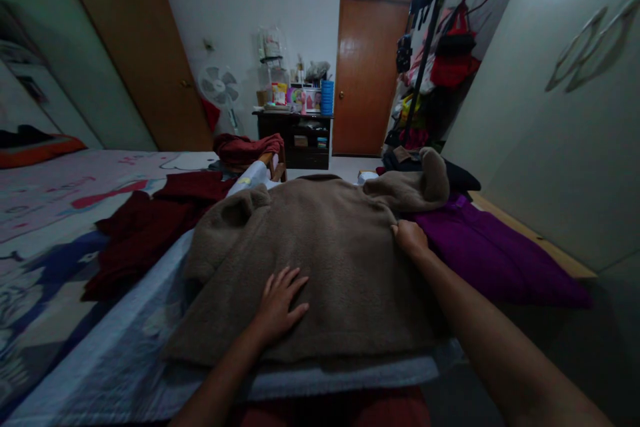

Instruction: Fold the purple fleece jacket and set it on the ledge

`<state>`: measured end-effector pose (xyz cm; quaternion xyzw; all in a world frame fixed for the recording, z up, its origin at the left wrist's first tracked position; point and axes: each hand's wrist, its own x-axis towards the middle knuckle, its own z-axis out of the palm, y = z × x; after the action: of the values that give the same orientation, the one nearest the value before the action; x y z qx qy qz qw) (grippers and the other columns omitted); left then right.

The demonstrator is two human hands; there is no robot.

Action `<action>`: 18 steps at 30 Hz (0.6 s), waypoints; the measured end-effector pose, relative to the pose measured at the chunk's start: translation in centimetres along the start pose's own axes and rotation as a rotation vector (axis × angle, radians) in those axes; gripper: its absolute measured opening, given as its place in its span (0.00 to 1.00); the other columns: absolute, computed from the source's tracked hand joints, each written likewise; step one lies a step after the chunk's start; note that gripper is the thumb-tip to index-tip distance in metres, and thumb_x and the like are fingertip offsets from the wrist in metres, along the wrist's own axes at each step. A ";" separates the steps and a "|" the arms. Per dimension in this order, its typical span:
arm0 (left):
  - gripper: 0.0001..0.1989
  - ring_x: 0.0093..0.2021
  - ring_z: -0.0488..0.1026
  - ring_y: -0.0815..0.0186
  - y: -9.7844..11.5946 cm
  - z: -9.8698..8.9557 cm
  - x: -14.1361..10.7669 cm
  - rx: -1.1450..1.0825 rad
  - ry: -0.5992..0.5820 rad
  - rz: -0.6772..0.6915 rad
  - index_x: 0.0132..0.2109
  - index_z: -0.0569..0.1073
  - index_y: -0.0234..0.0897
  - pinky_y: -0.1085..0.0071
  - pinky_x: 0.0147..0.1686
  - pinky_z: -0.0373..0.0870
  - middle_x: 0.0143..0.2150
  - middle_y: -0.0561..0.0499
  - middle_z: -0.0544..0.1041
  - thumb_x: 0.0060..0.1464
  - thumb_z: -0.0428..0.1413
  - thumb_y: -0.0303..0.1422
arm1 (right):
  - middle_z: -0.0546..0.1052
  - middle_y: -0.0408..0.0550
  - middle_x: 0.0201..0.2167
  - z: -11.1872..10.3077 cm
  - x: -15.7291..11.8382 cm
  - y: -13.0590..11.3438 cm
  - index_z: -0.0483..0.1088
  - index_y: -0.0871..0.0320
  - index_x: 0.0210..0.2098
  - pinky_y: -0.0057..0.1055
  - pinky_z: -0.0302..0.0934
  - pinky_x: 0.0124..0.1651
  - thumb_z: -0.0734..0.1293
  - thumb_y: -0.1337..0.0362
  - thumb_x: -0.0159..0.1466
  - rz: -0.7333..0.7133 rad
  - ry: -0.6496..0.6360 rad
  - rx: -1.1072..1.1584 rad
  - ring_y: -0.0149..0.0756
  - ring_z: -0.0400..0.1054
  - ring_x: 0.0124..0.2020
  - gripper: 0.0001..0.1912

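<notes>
A brown fleece jacket lies spread out in front of me, its collar at the far end. Its left sleeve is folded back onto the body, while the right sleeve reaches out over the purple garment. My left hand rests flat on the lower part of the jacket with its fingers spread. At the jacket's right edge, just below the sleeve, my right hand grips the fabric in closed fingers. Beneath the jacket shows a pale quilted cover.
A purple garment lies to the right, beside a white wardrobe. On the left, dark red clothing lies on a bed with a patterned sheet. Farther back stand a fan, a dark cabinet and a wooden door.
</notes>
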<state>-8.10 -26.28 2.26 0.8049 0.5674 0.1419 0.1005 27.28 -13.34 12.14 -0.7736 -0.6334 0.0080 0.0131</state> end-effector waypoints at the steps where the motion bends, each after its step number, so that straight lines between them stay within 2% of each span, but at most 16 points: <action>1: 0.26 0.68 0.50 0.52 0.0 -0.1 -0.3 -0.010 0.000 -0.002 0.62 0.65 0.46 0.44 0.63 0.47 0.67 0.46 0.61 0.56 0.55 0.40 | 0.77 0.60 0.46 -0.3 0.2 0.3 0.74 0.60 0.47 0.33 0.63 0.44 0.55 0.54 0.69 0.016 0.004 -0.001 0.46 0.72 0.47 0.21; 4: 0.28 0.69 0.48 0.50 0.1 -0.5 -1.5 -0.043 -0.028 0.016 0.63 0.65 0.46 0.42 0.63 0.45 0.68 0.45 0.59 0.56 0.55 0.43 | 0.76 0.62 0.46 -0.5 0.2 0.9 0.73 0.62 0.48 0.33 0.63 0.44 0.56 0.56 0.69 0.038 0.009 -0.010 0.46 0.72 0.47 0.21; 8: 0.30 0.70 0.45 0.46 1.2 -1.7 -2.8 -0.095 -0.161 0.063 0.63 0.64 0.51 0.37 0.62 0.41 0.68 0.46 0.59 0.53 0.57 0.47 | 0.76 0.61 0.46 0.0 -1.4 0.8 0.69 0.61 0.52 0.34 0.62 0.45 0.55 0.60 0.69 0.004 0.010 -0.020 0.45 0.72 0.47 0.19; 12: 0.30 0.68 0.52 0.48 3.3 -3.0 -3.3 -0.148 -0.274 0.101 0.62 0.64 0.51 0.36 0.62 0.37 0.67 0.46 0.60 0.53 0.58 0.44 | 0.74 0.62 0.49 0.1 -3.4 0.6 0.72 0.61 0.49 0.34 0.62 0.45 0.54 0.60 0.69 -0.045 0.035 -0.069 0.47 0.70 0.49 0.19; 15: 0.31 0.65 0.57 0.51 5.2 -3.4 -3.3 -0.196 -0.290 0.180 0.61 0.66 0.48 0.44 0.63 0.47 0.66 0.45 0.61 0.50 0.61 0.42 | 0.74 0.65 0.47 0.0 -4.5 0.5 0.73 0.64 0.47 0.35 0.63 0.44 0.55 0.57 0.69 -0.060 0.044 -0.104 0.49 0.71 0.46 0.21; 18: 0.32 0.61 0.61 0.52 6.8 -3.0 -3.1 -0.199 -0.259 0.249 0.60 0.68 0.47 0.53 0.60 0.59 0.64 0.46 0.63 0.46 0.63 0.39 | 0.76 0.62 0.46 -0.3 -5.0 0.6 0.72 0.62 0.48 0.35 0.63 0.44 0.55 0.58 0.69 -0.075 0.005 -0.080 0.47 0.73 0.45 0.20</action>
<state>-4.10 -31.49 6.93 0.8663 0.4292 0.1038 0.2334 26.93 -18.34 12.43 -0.7494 -0.6617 -0.0197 -0.0160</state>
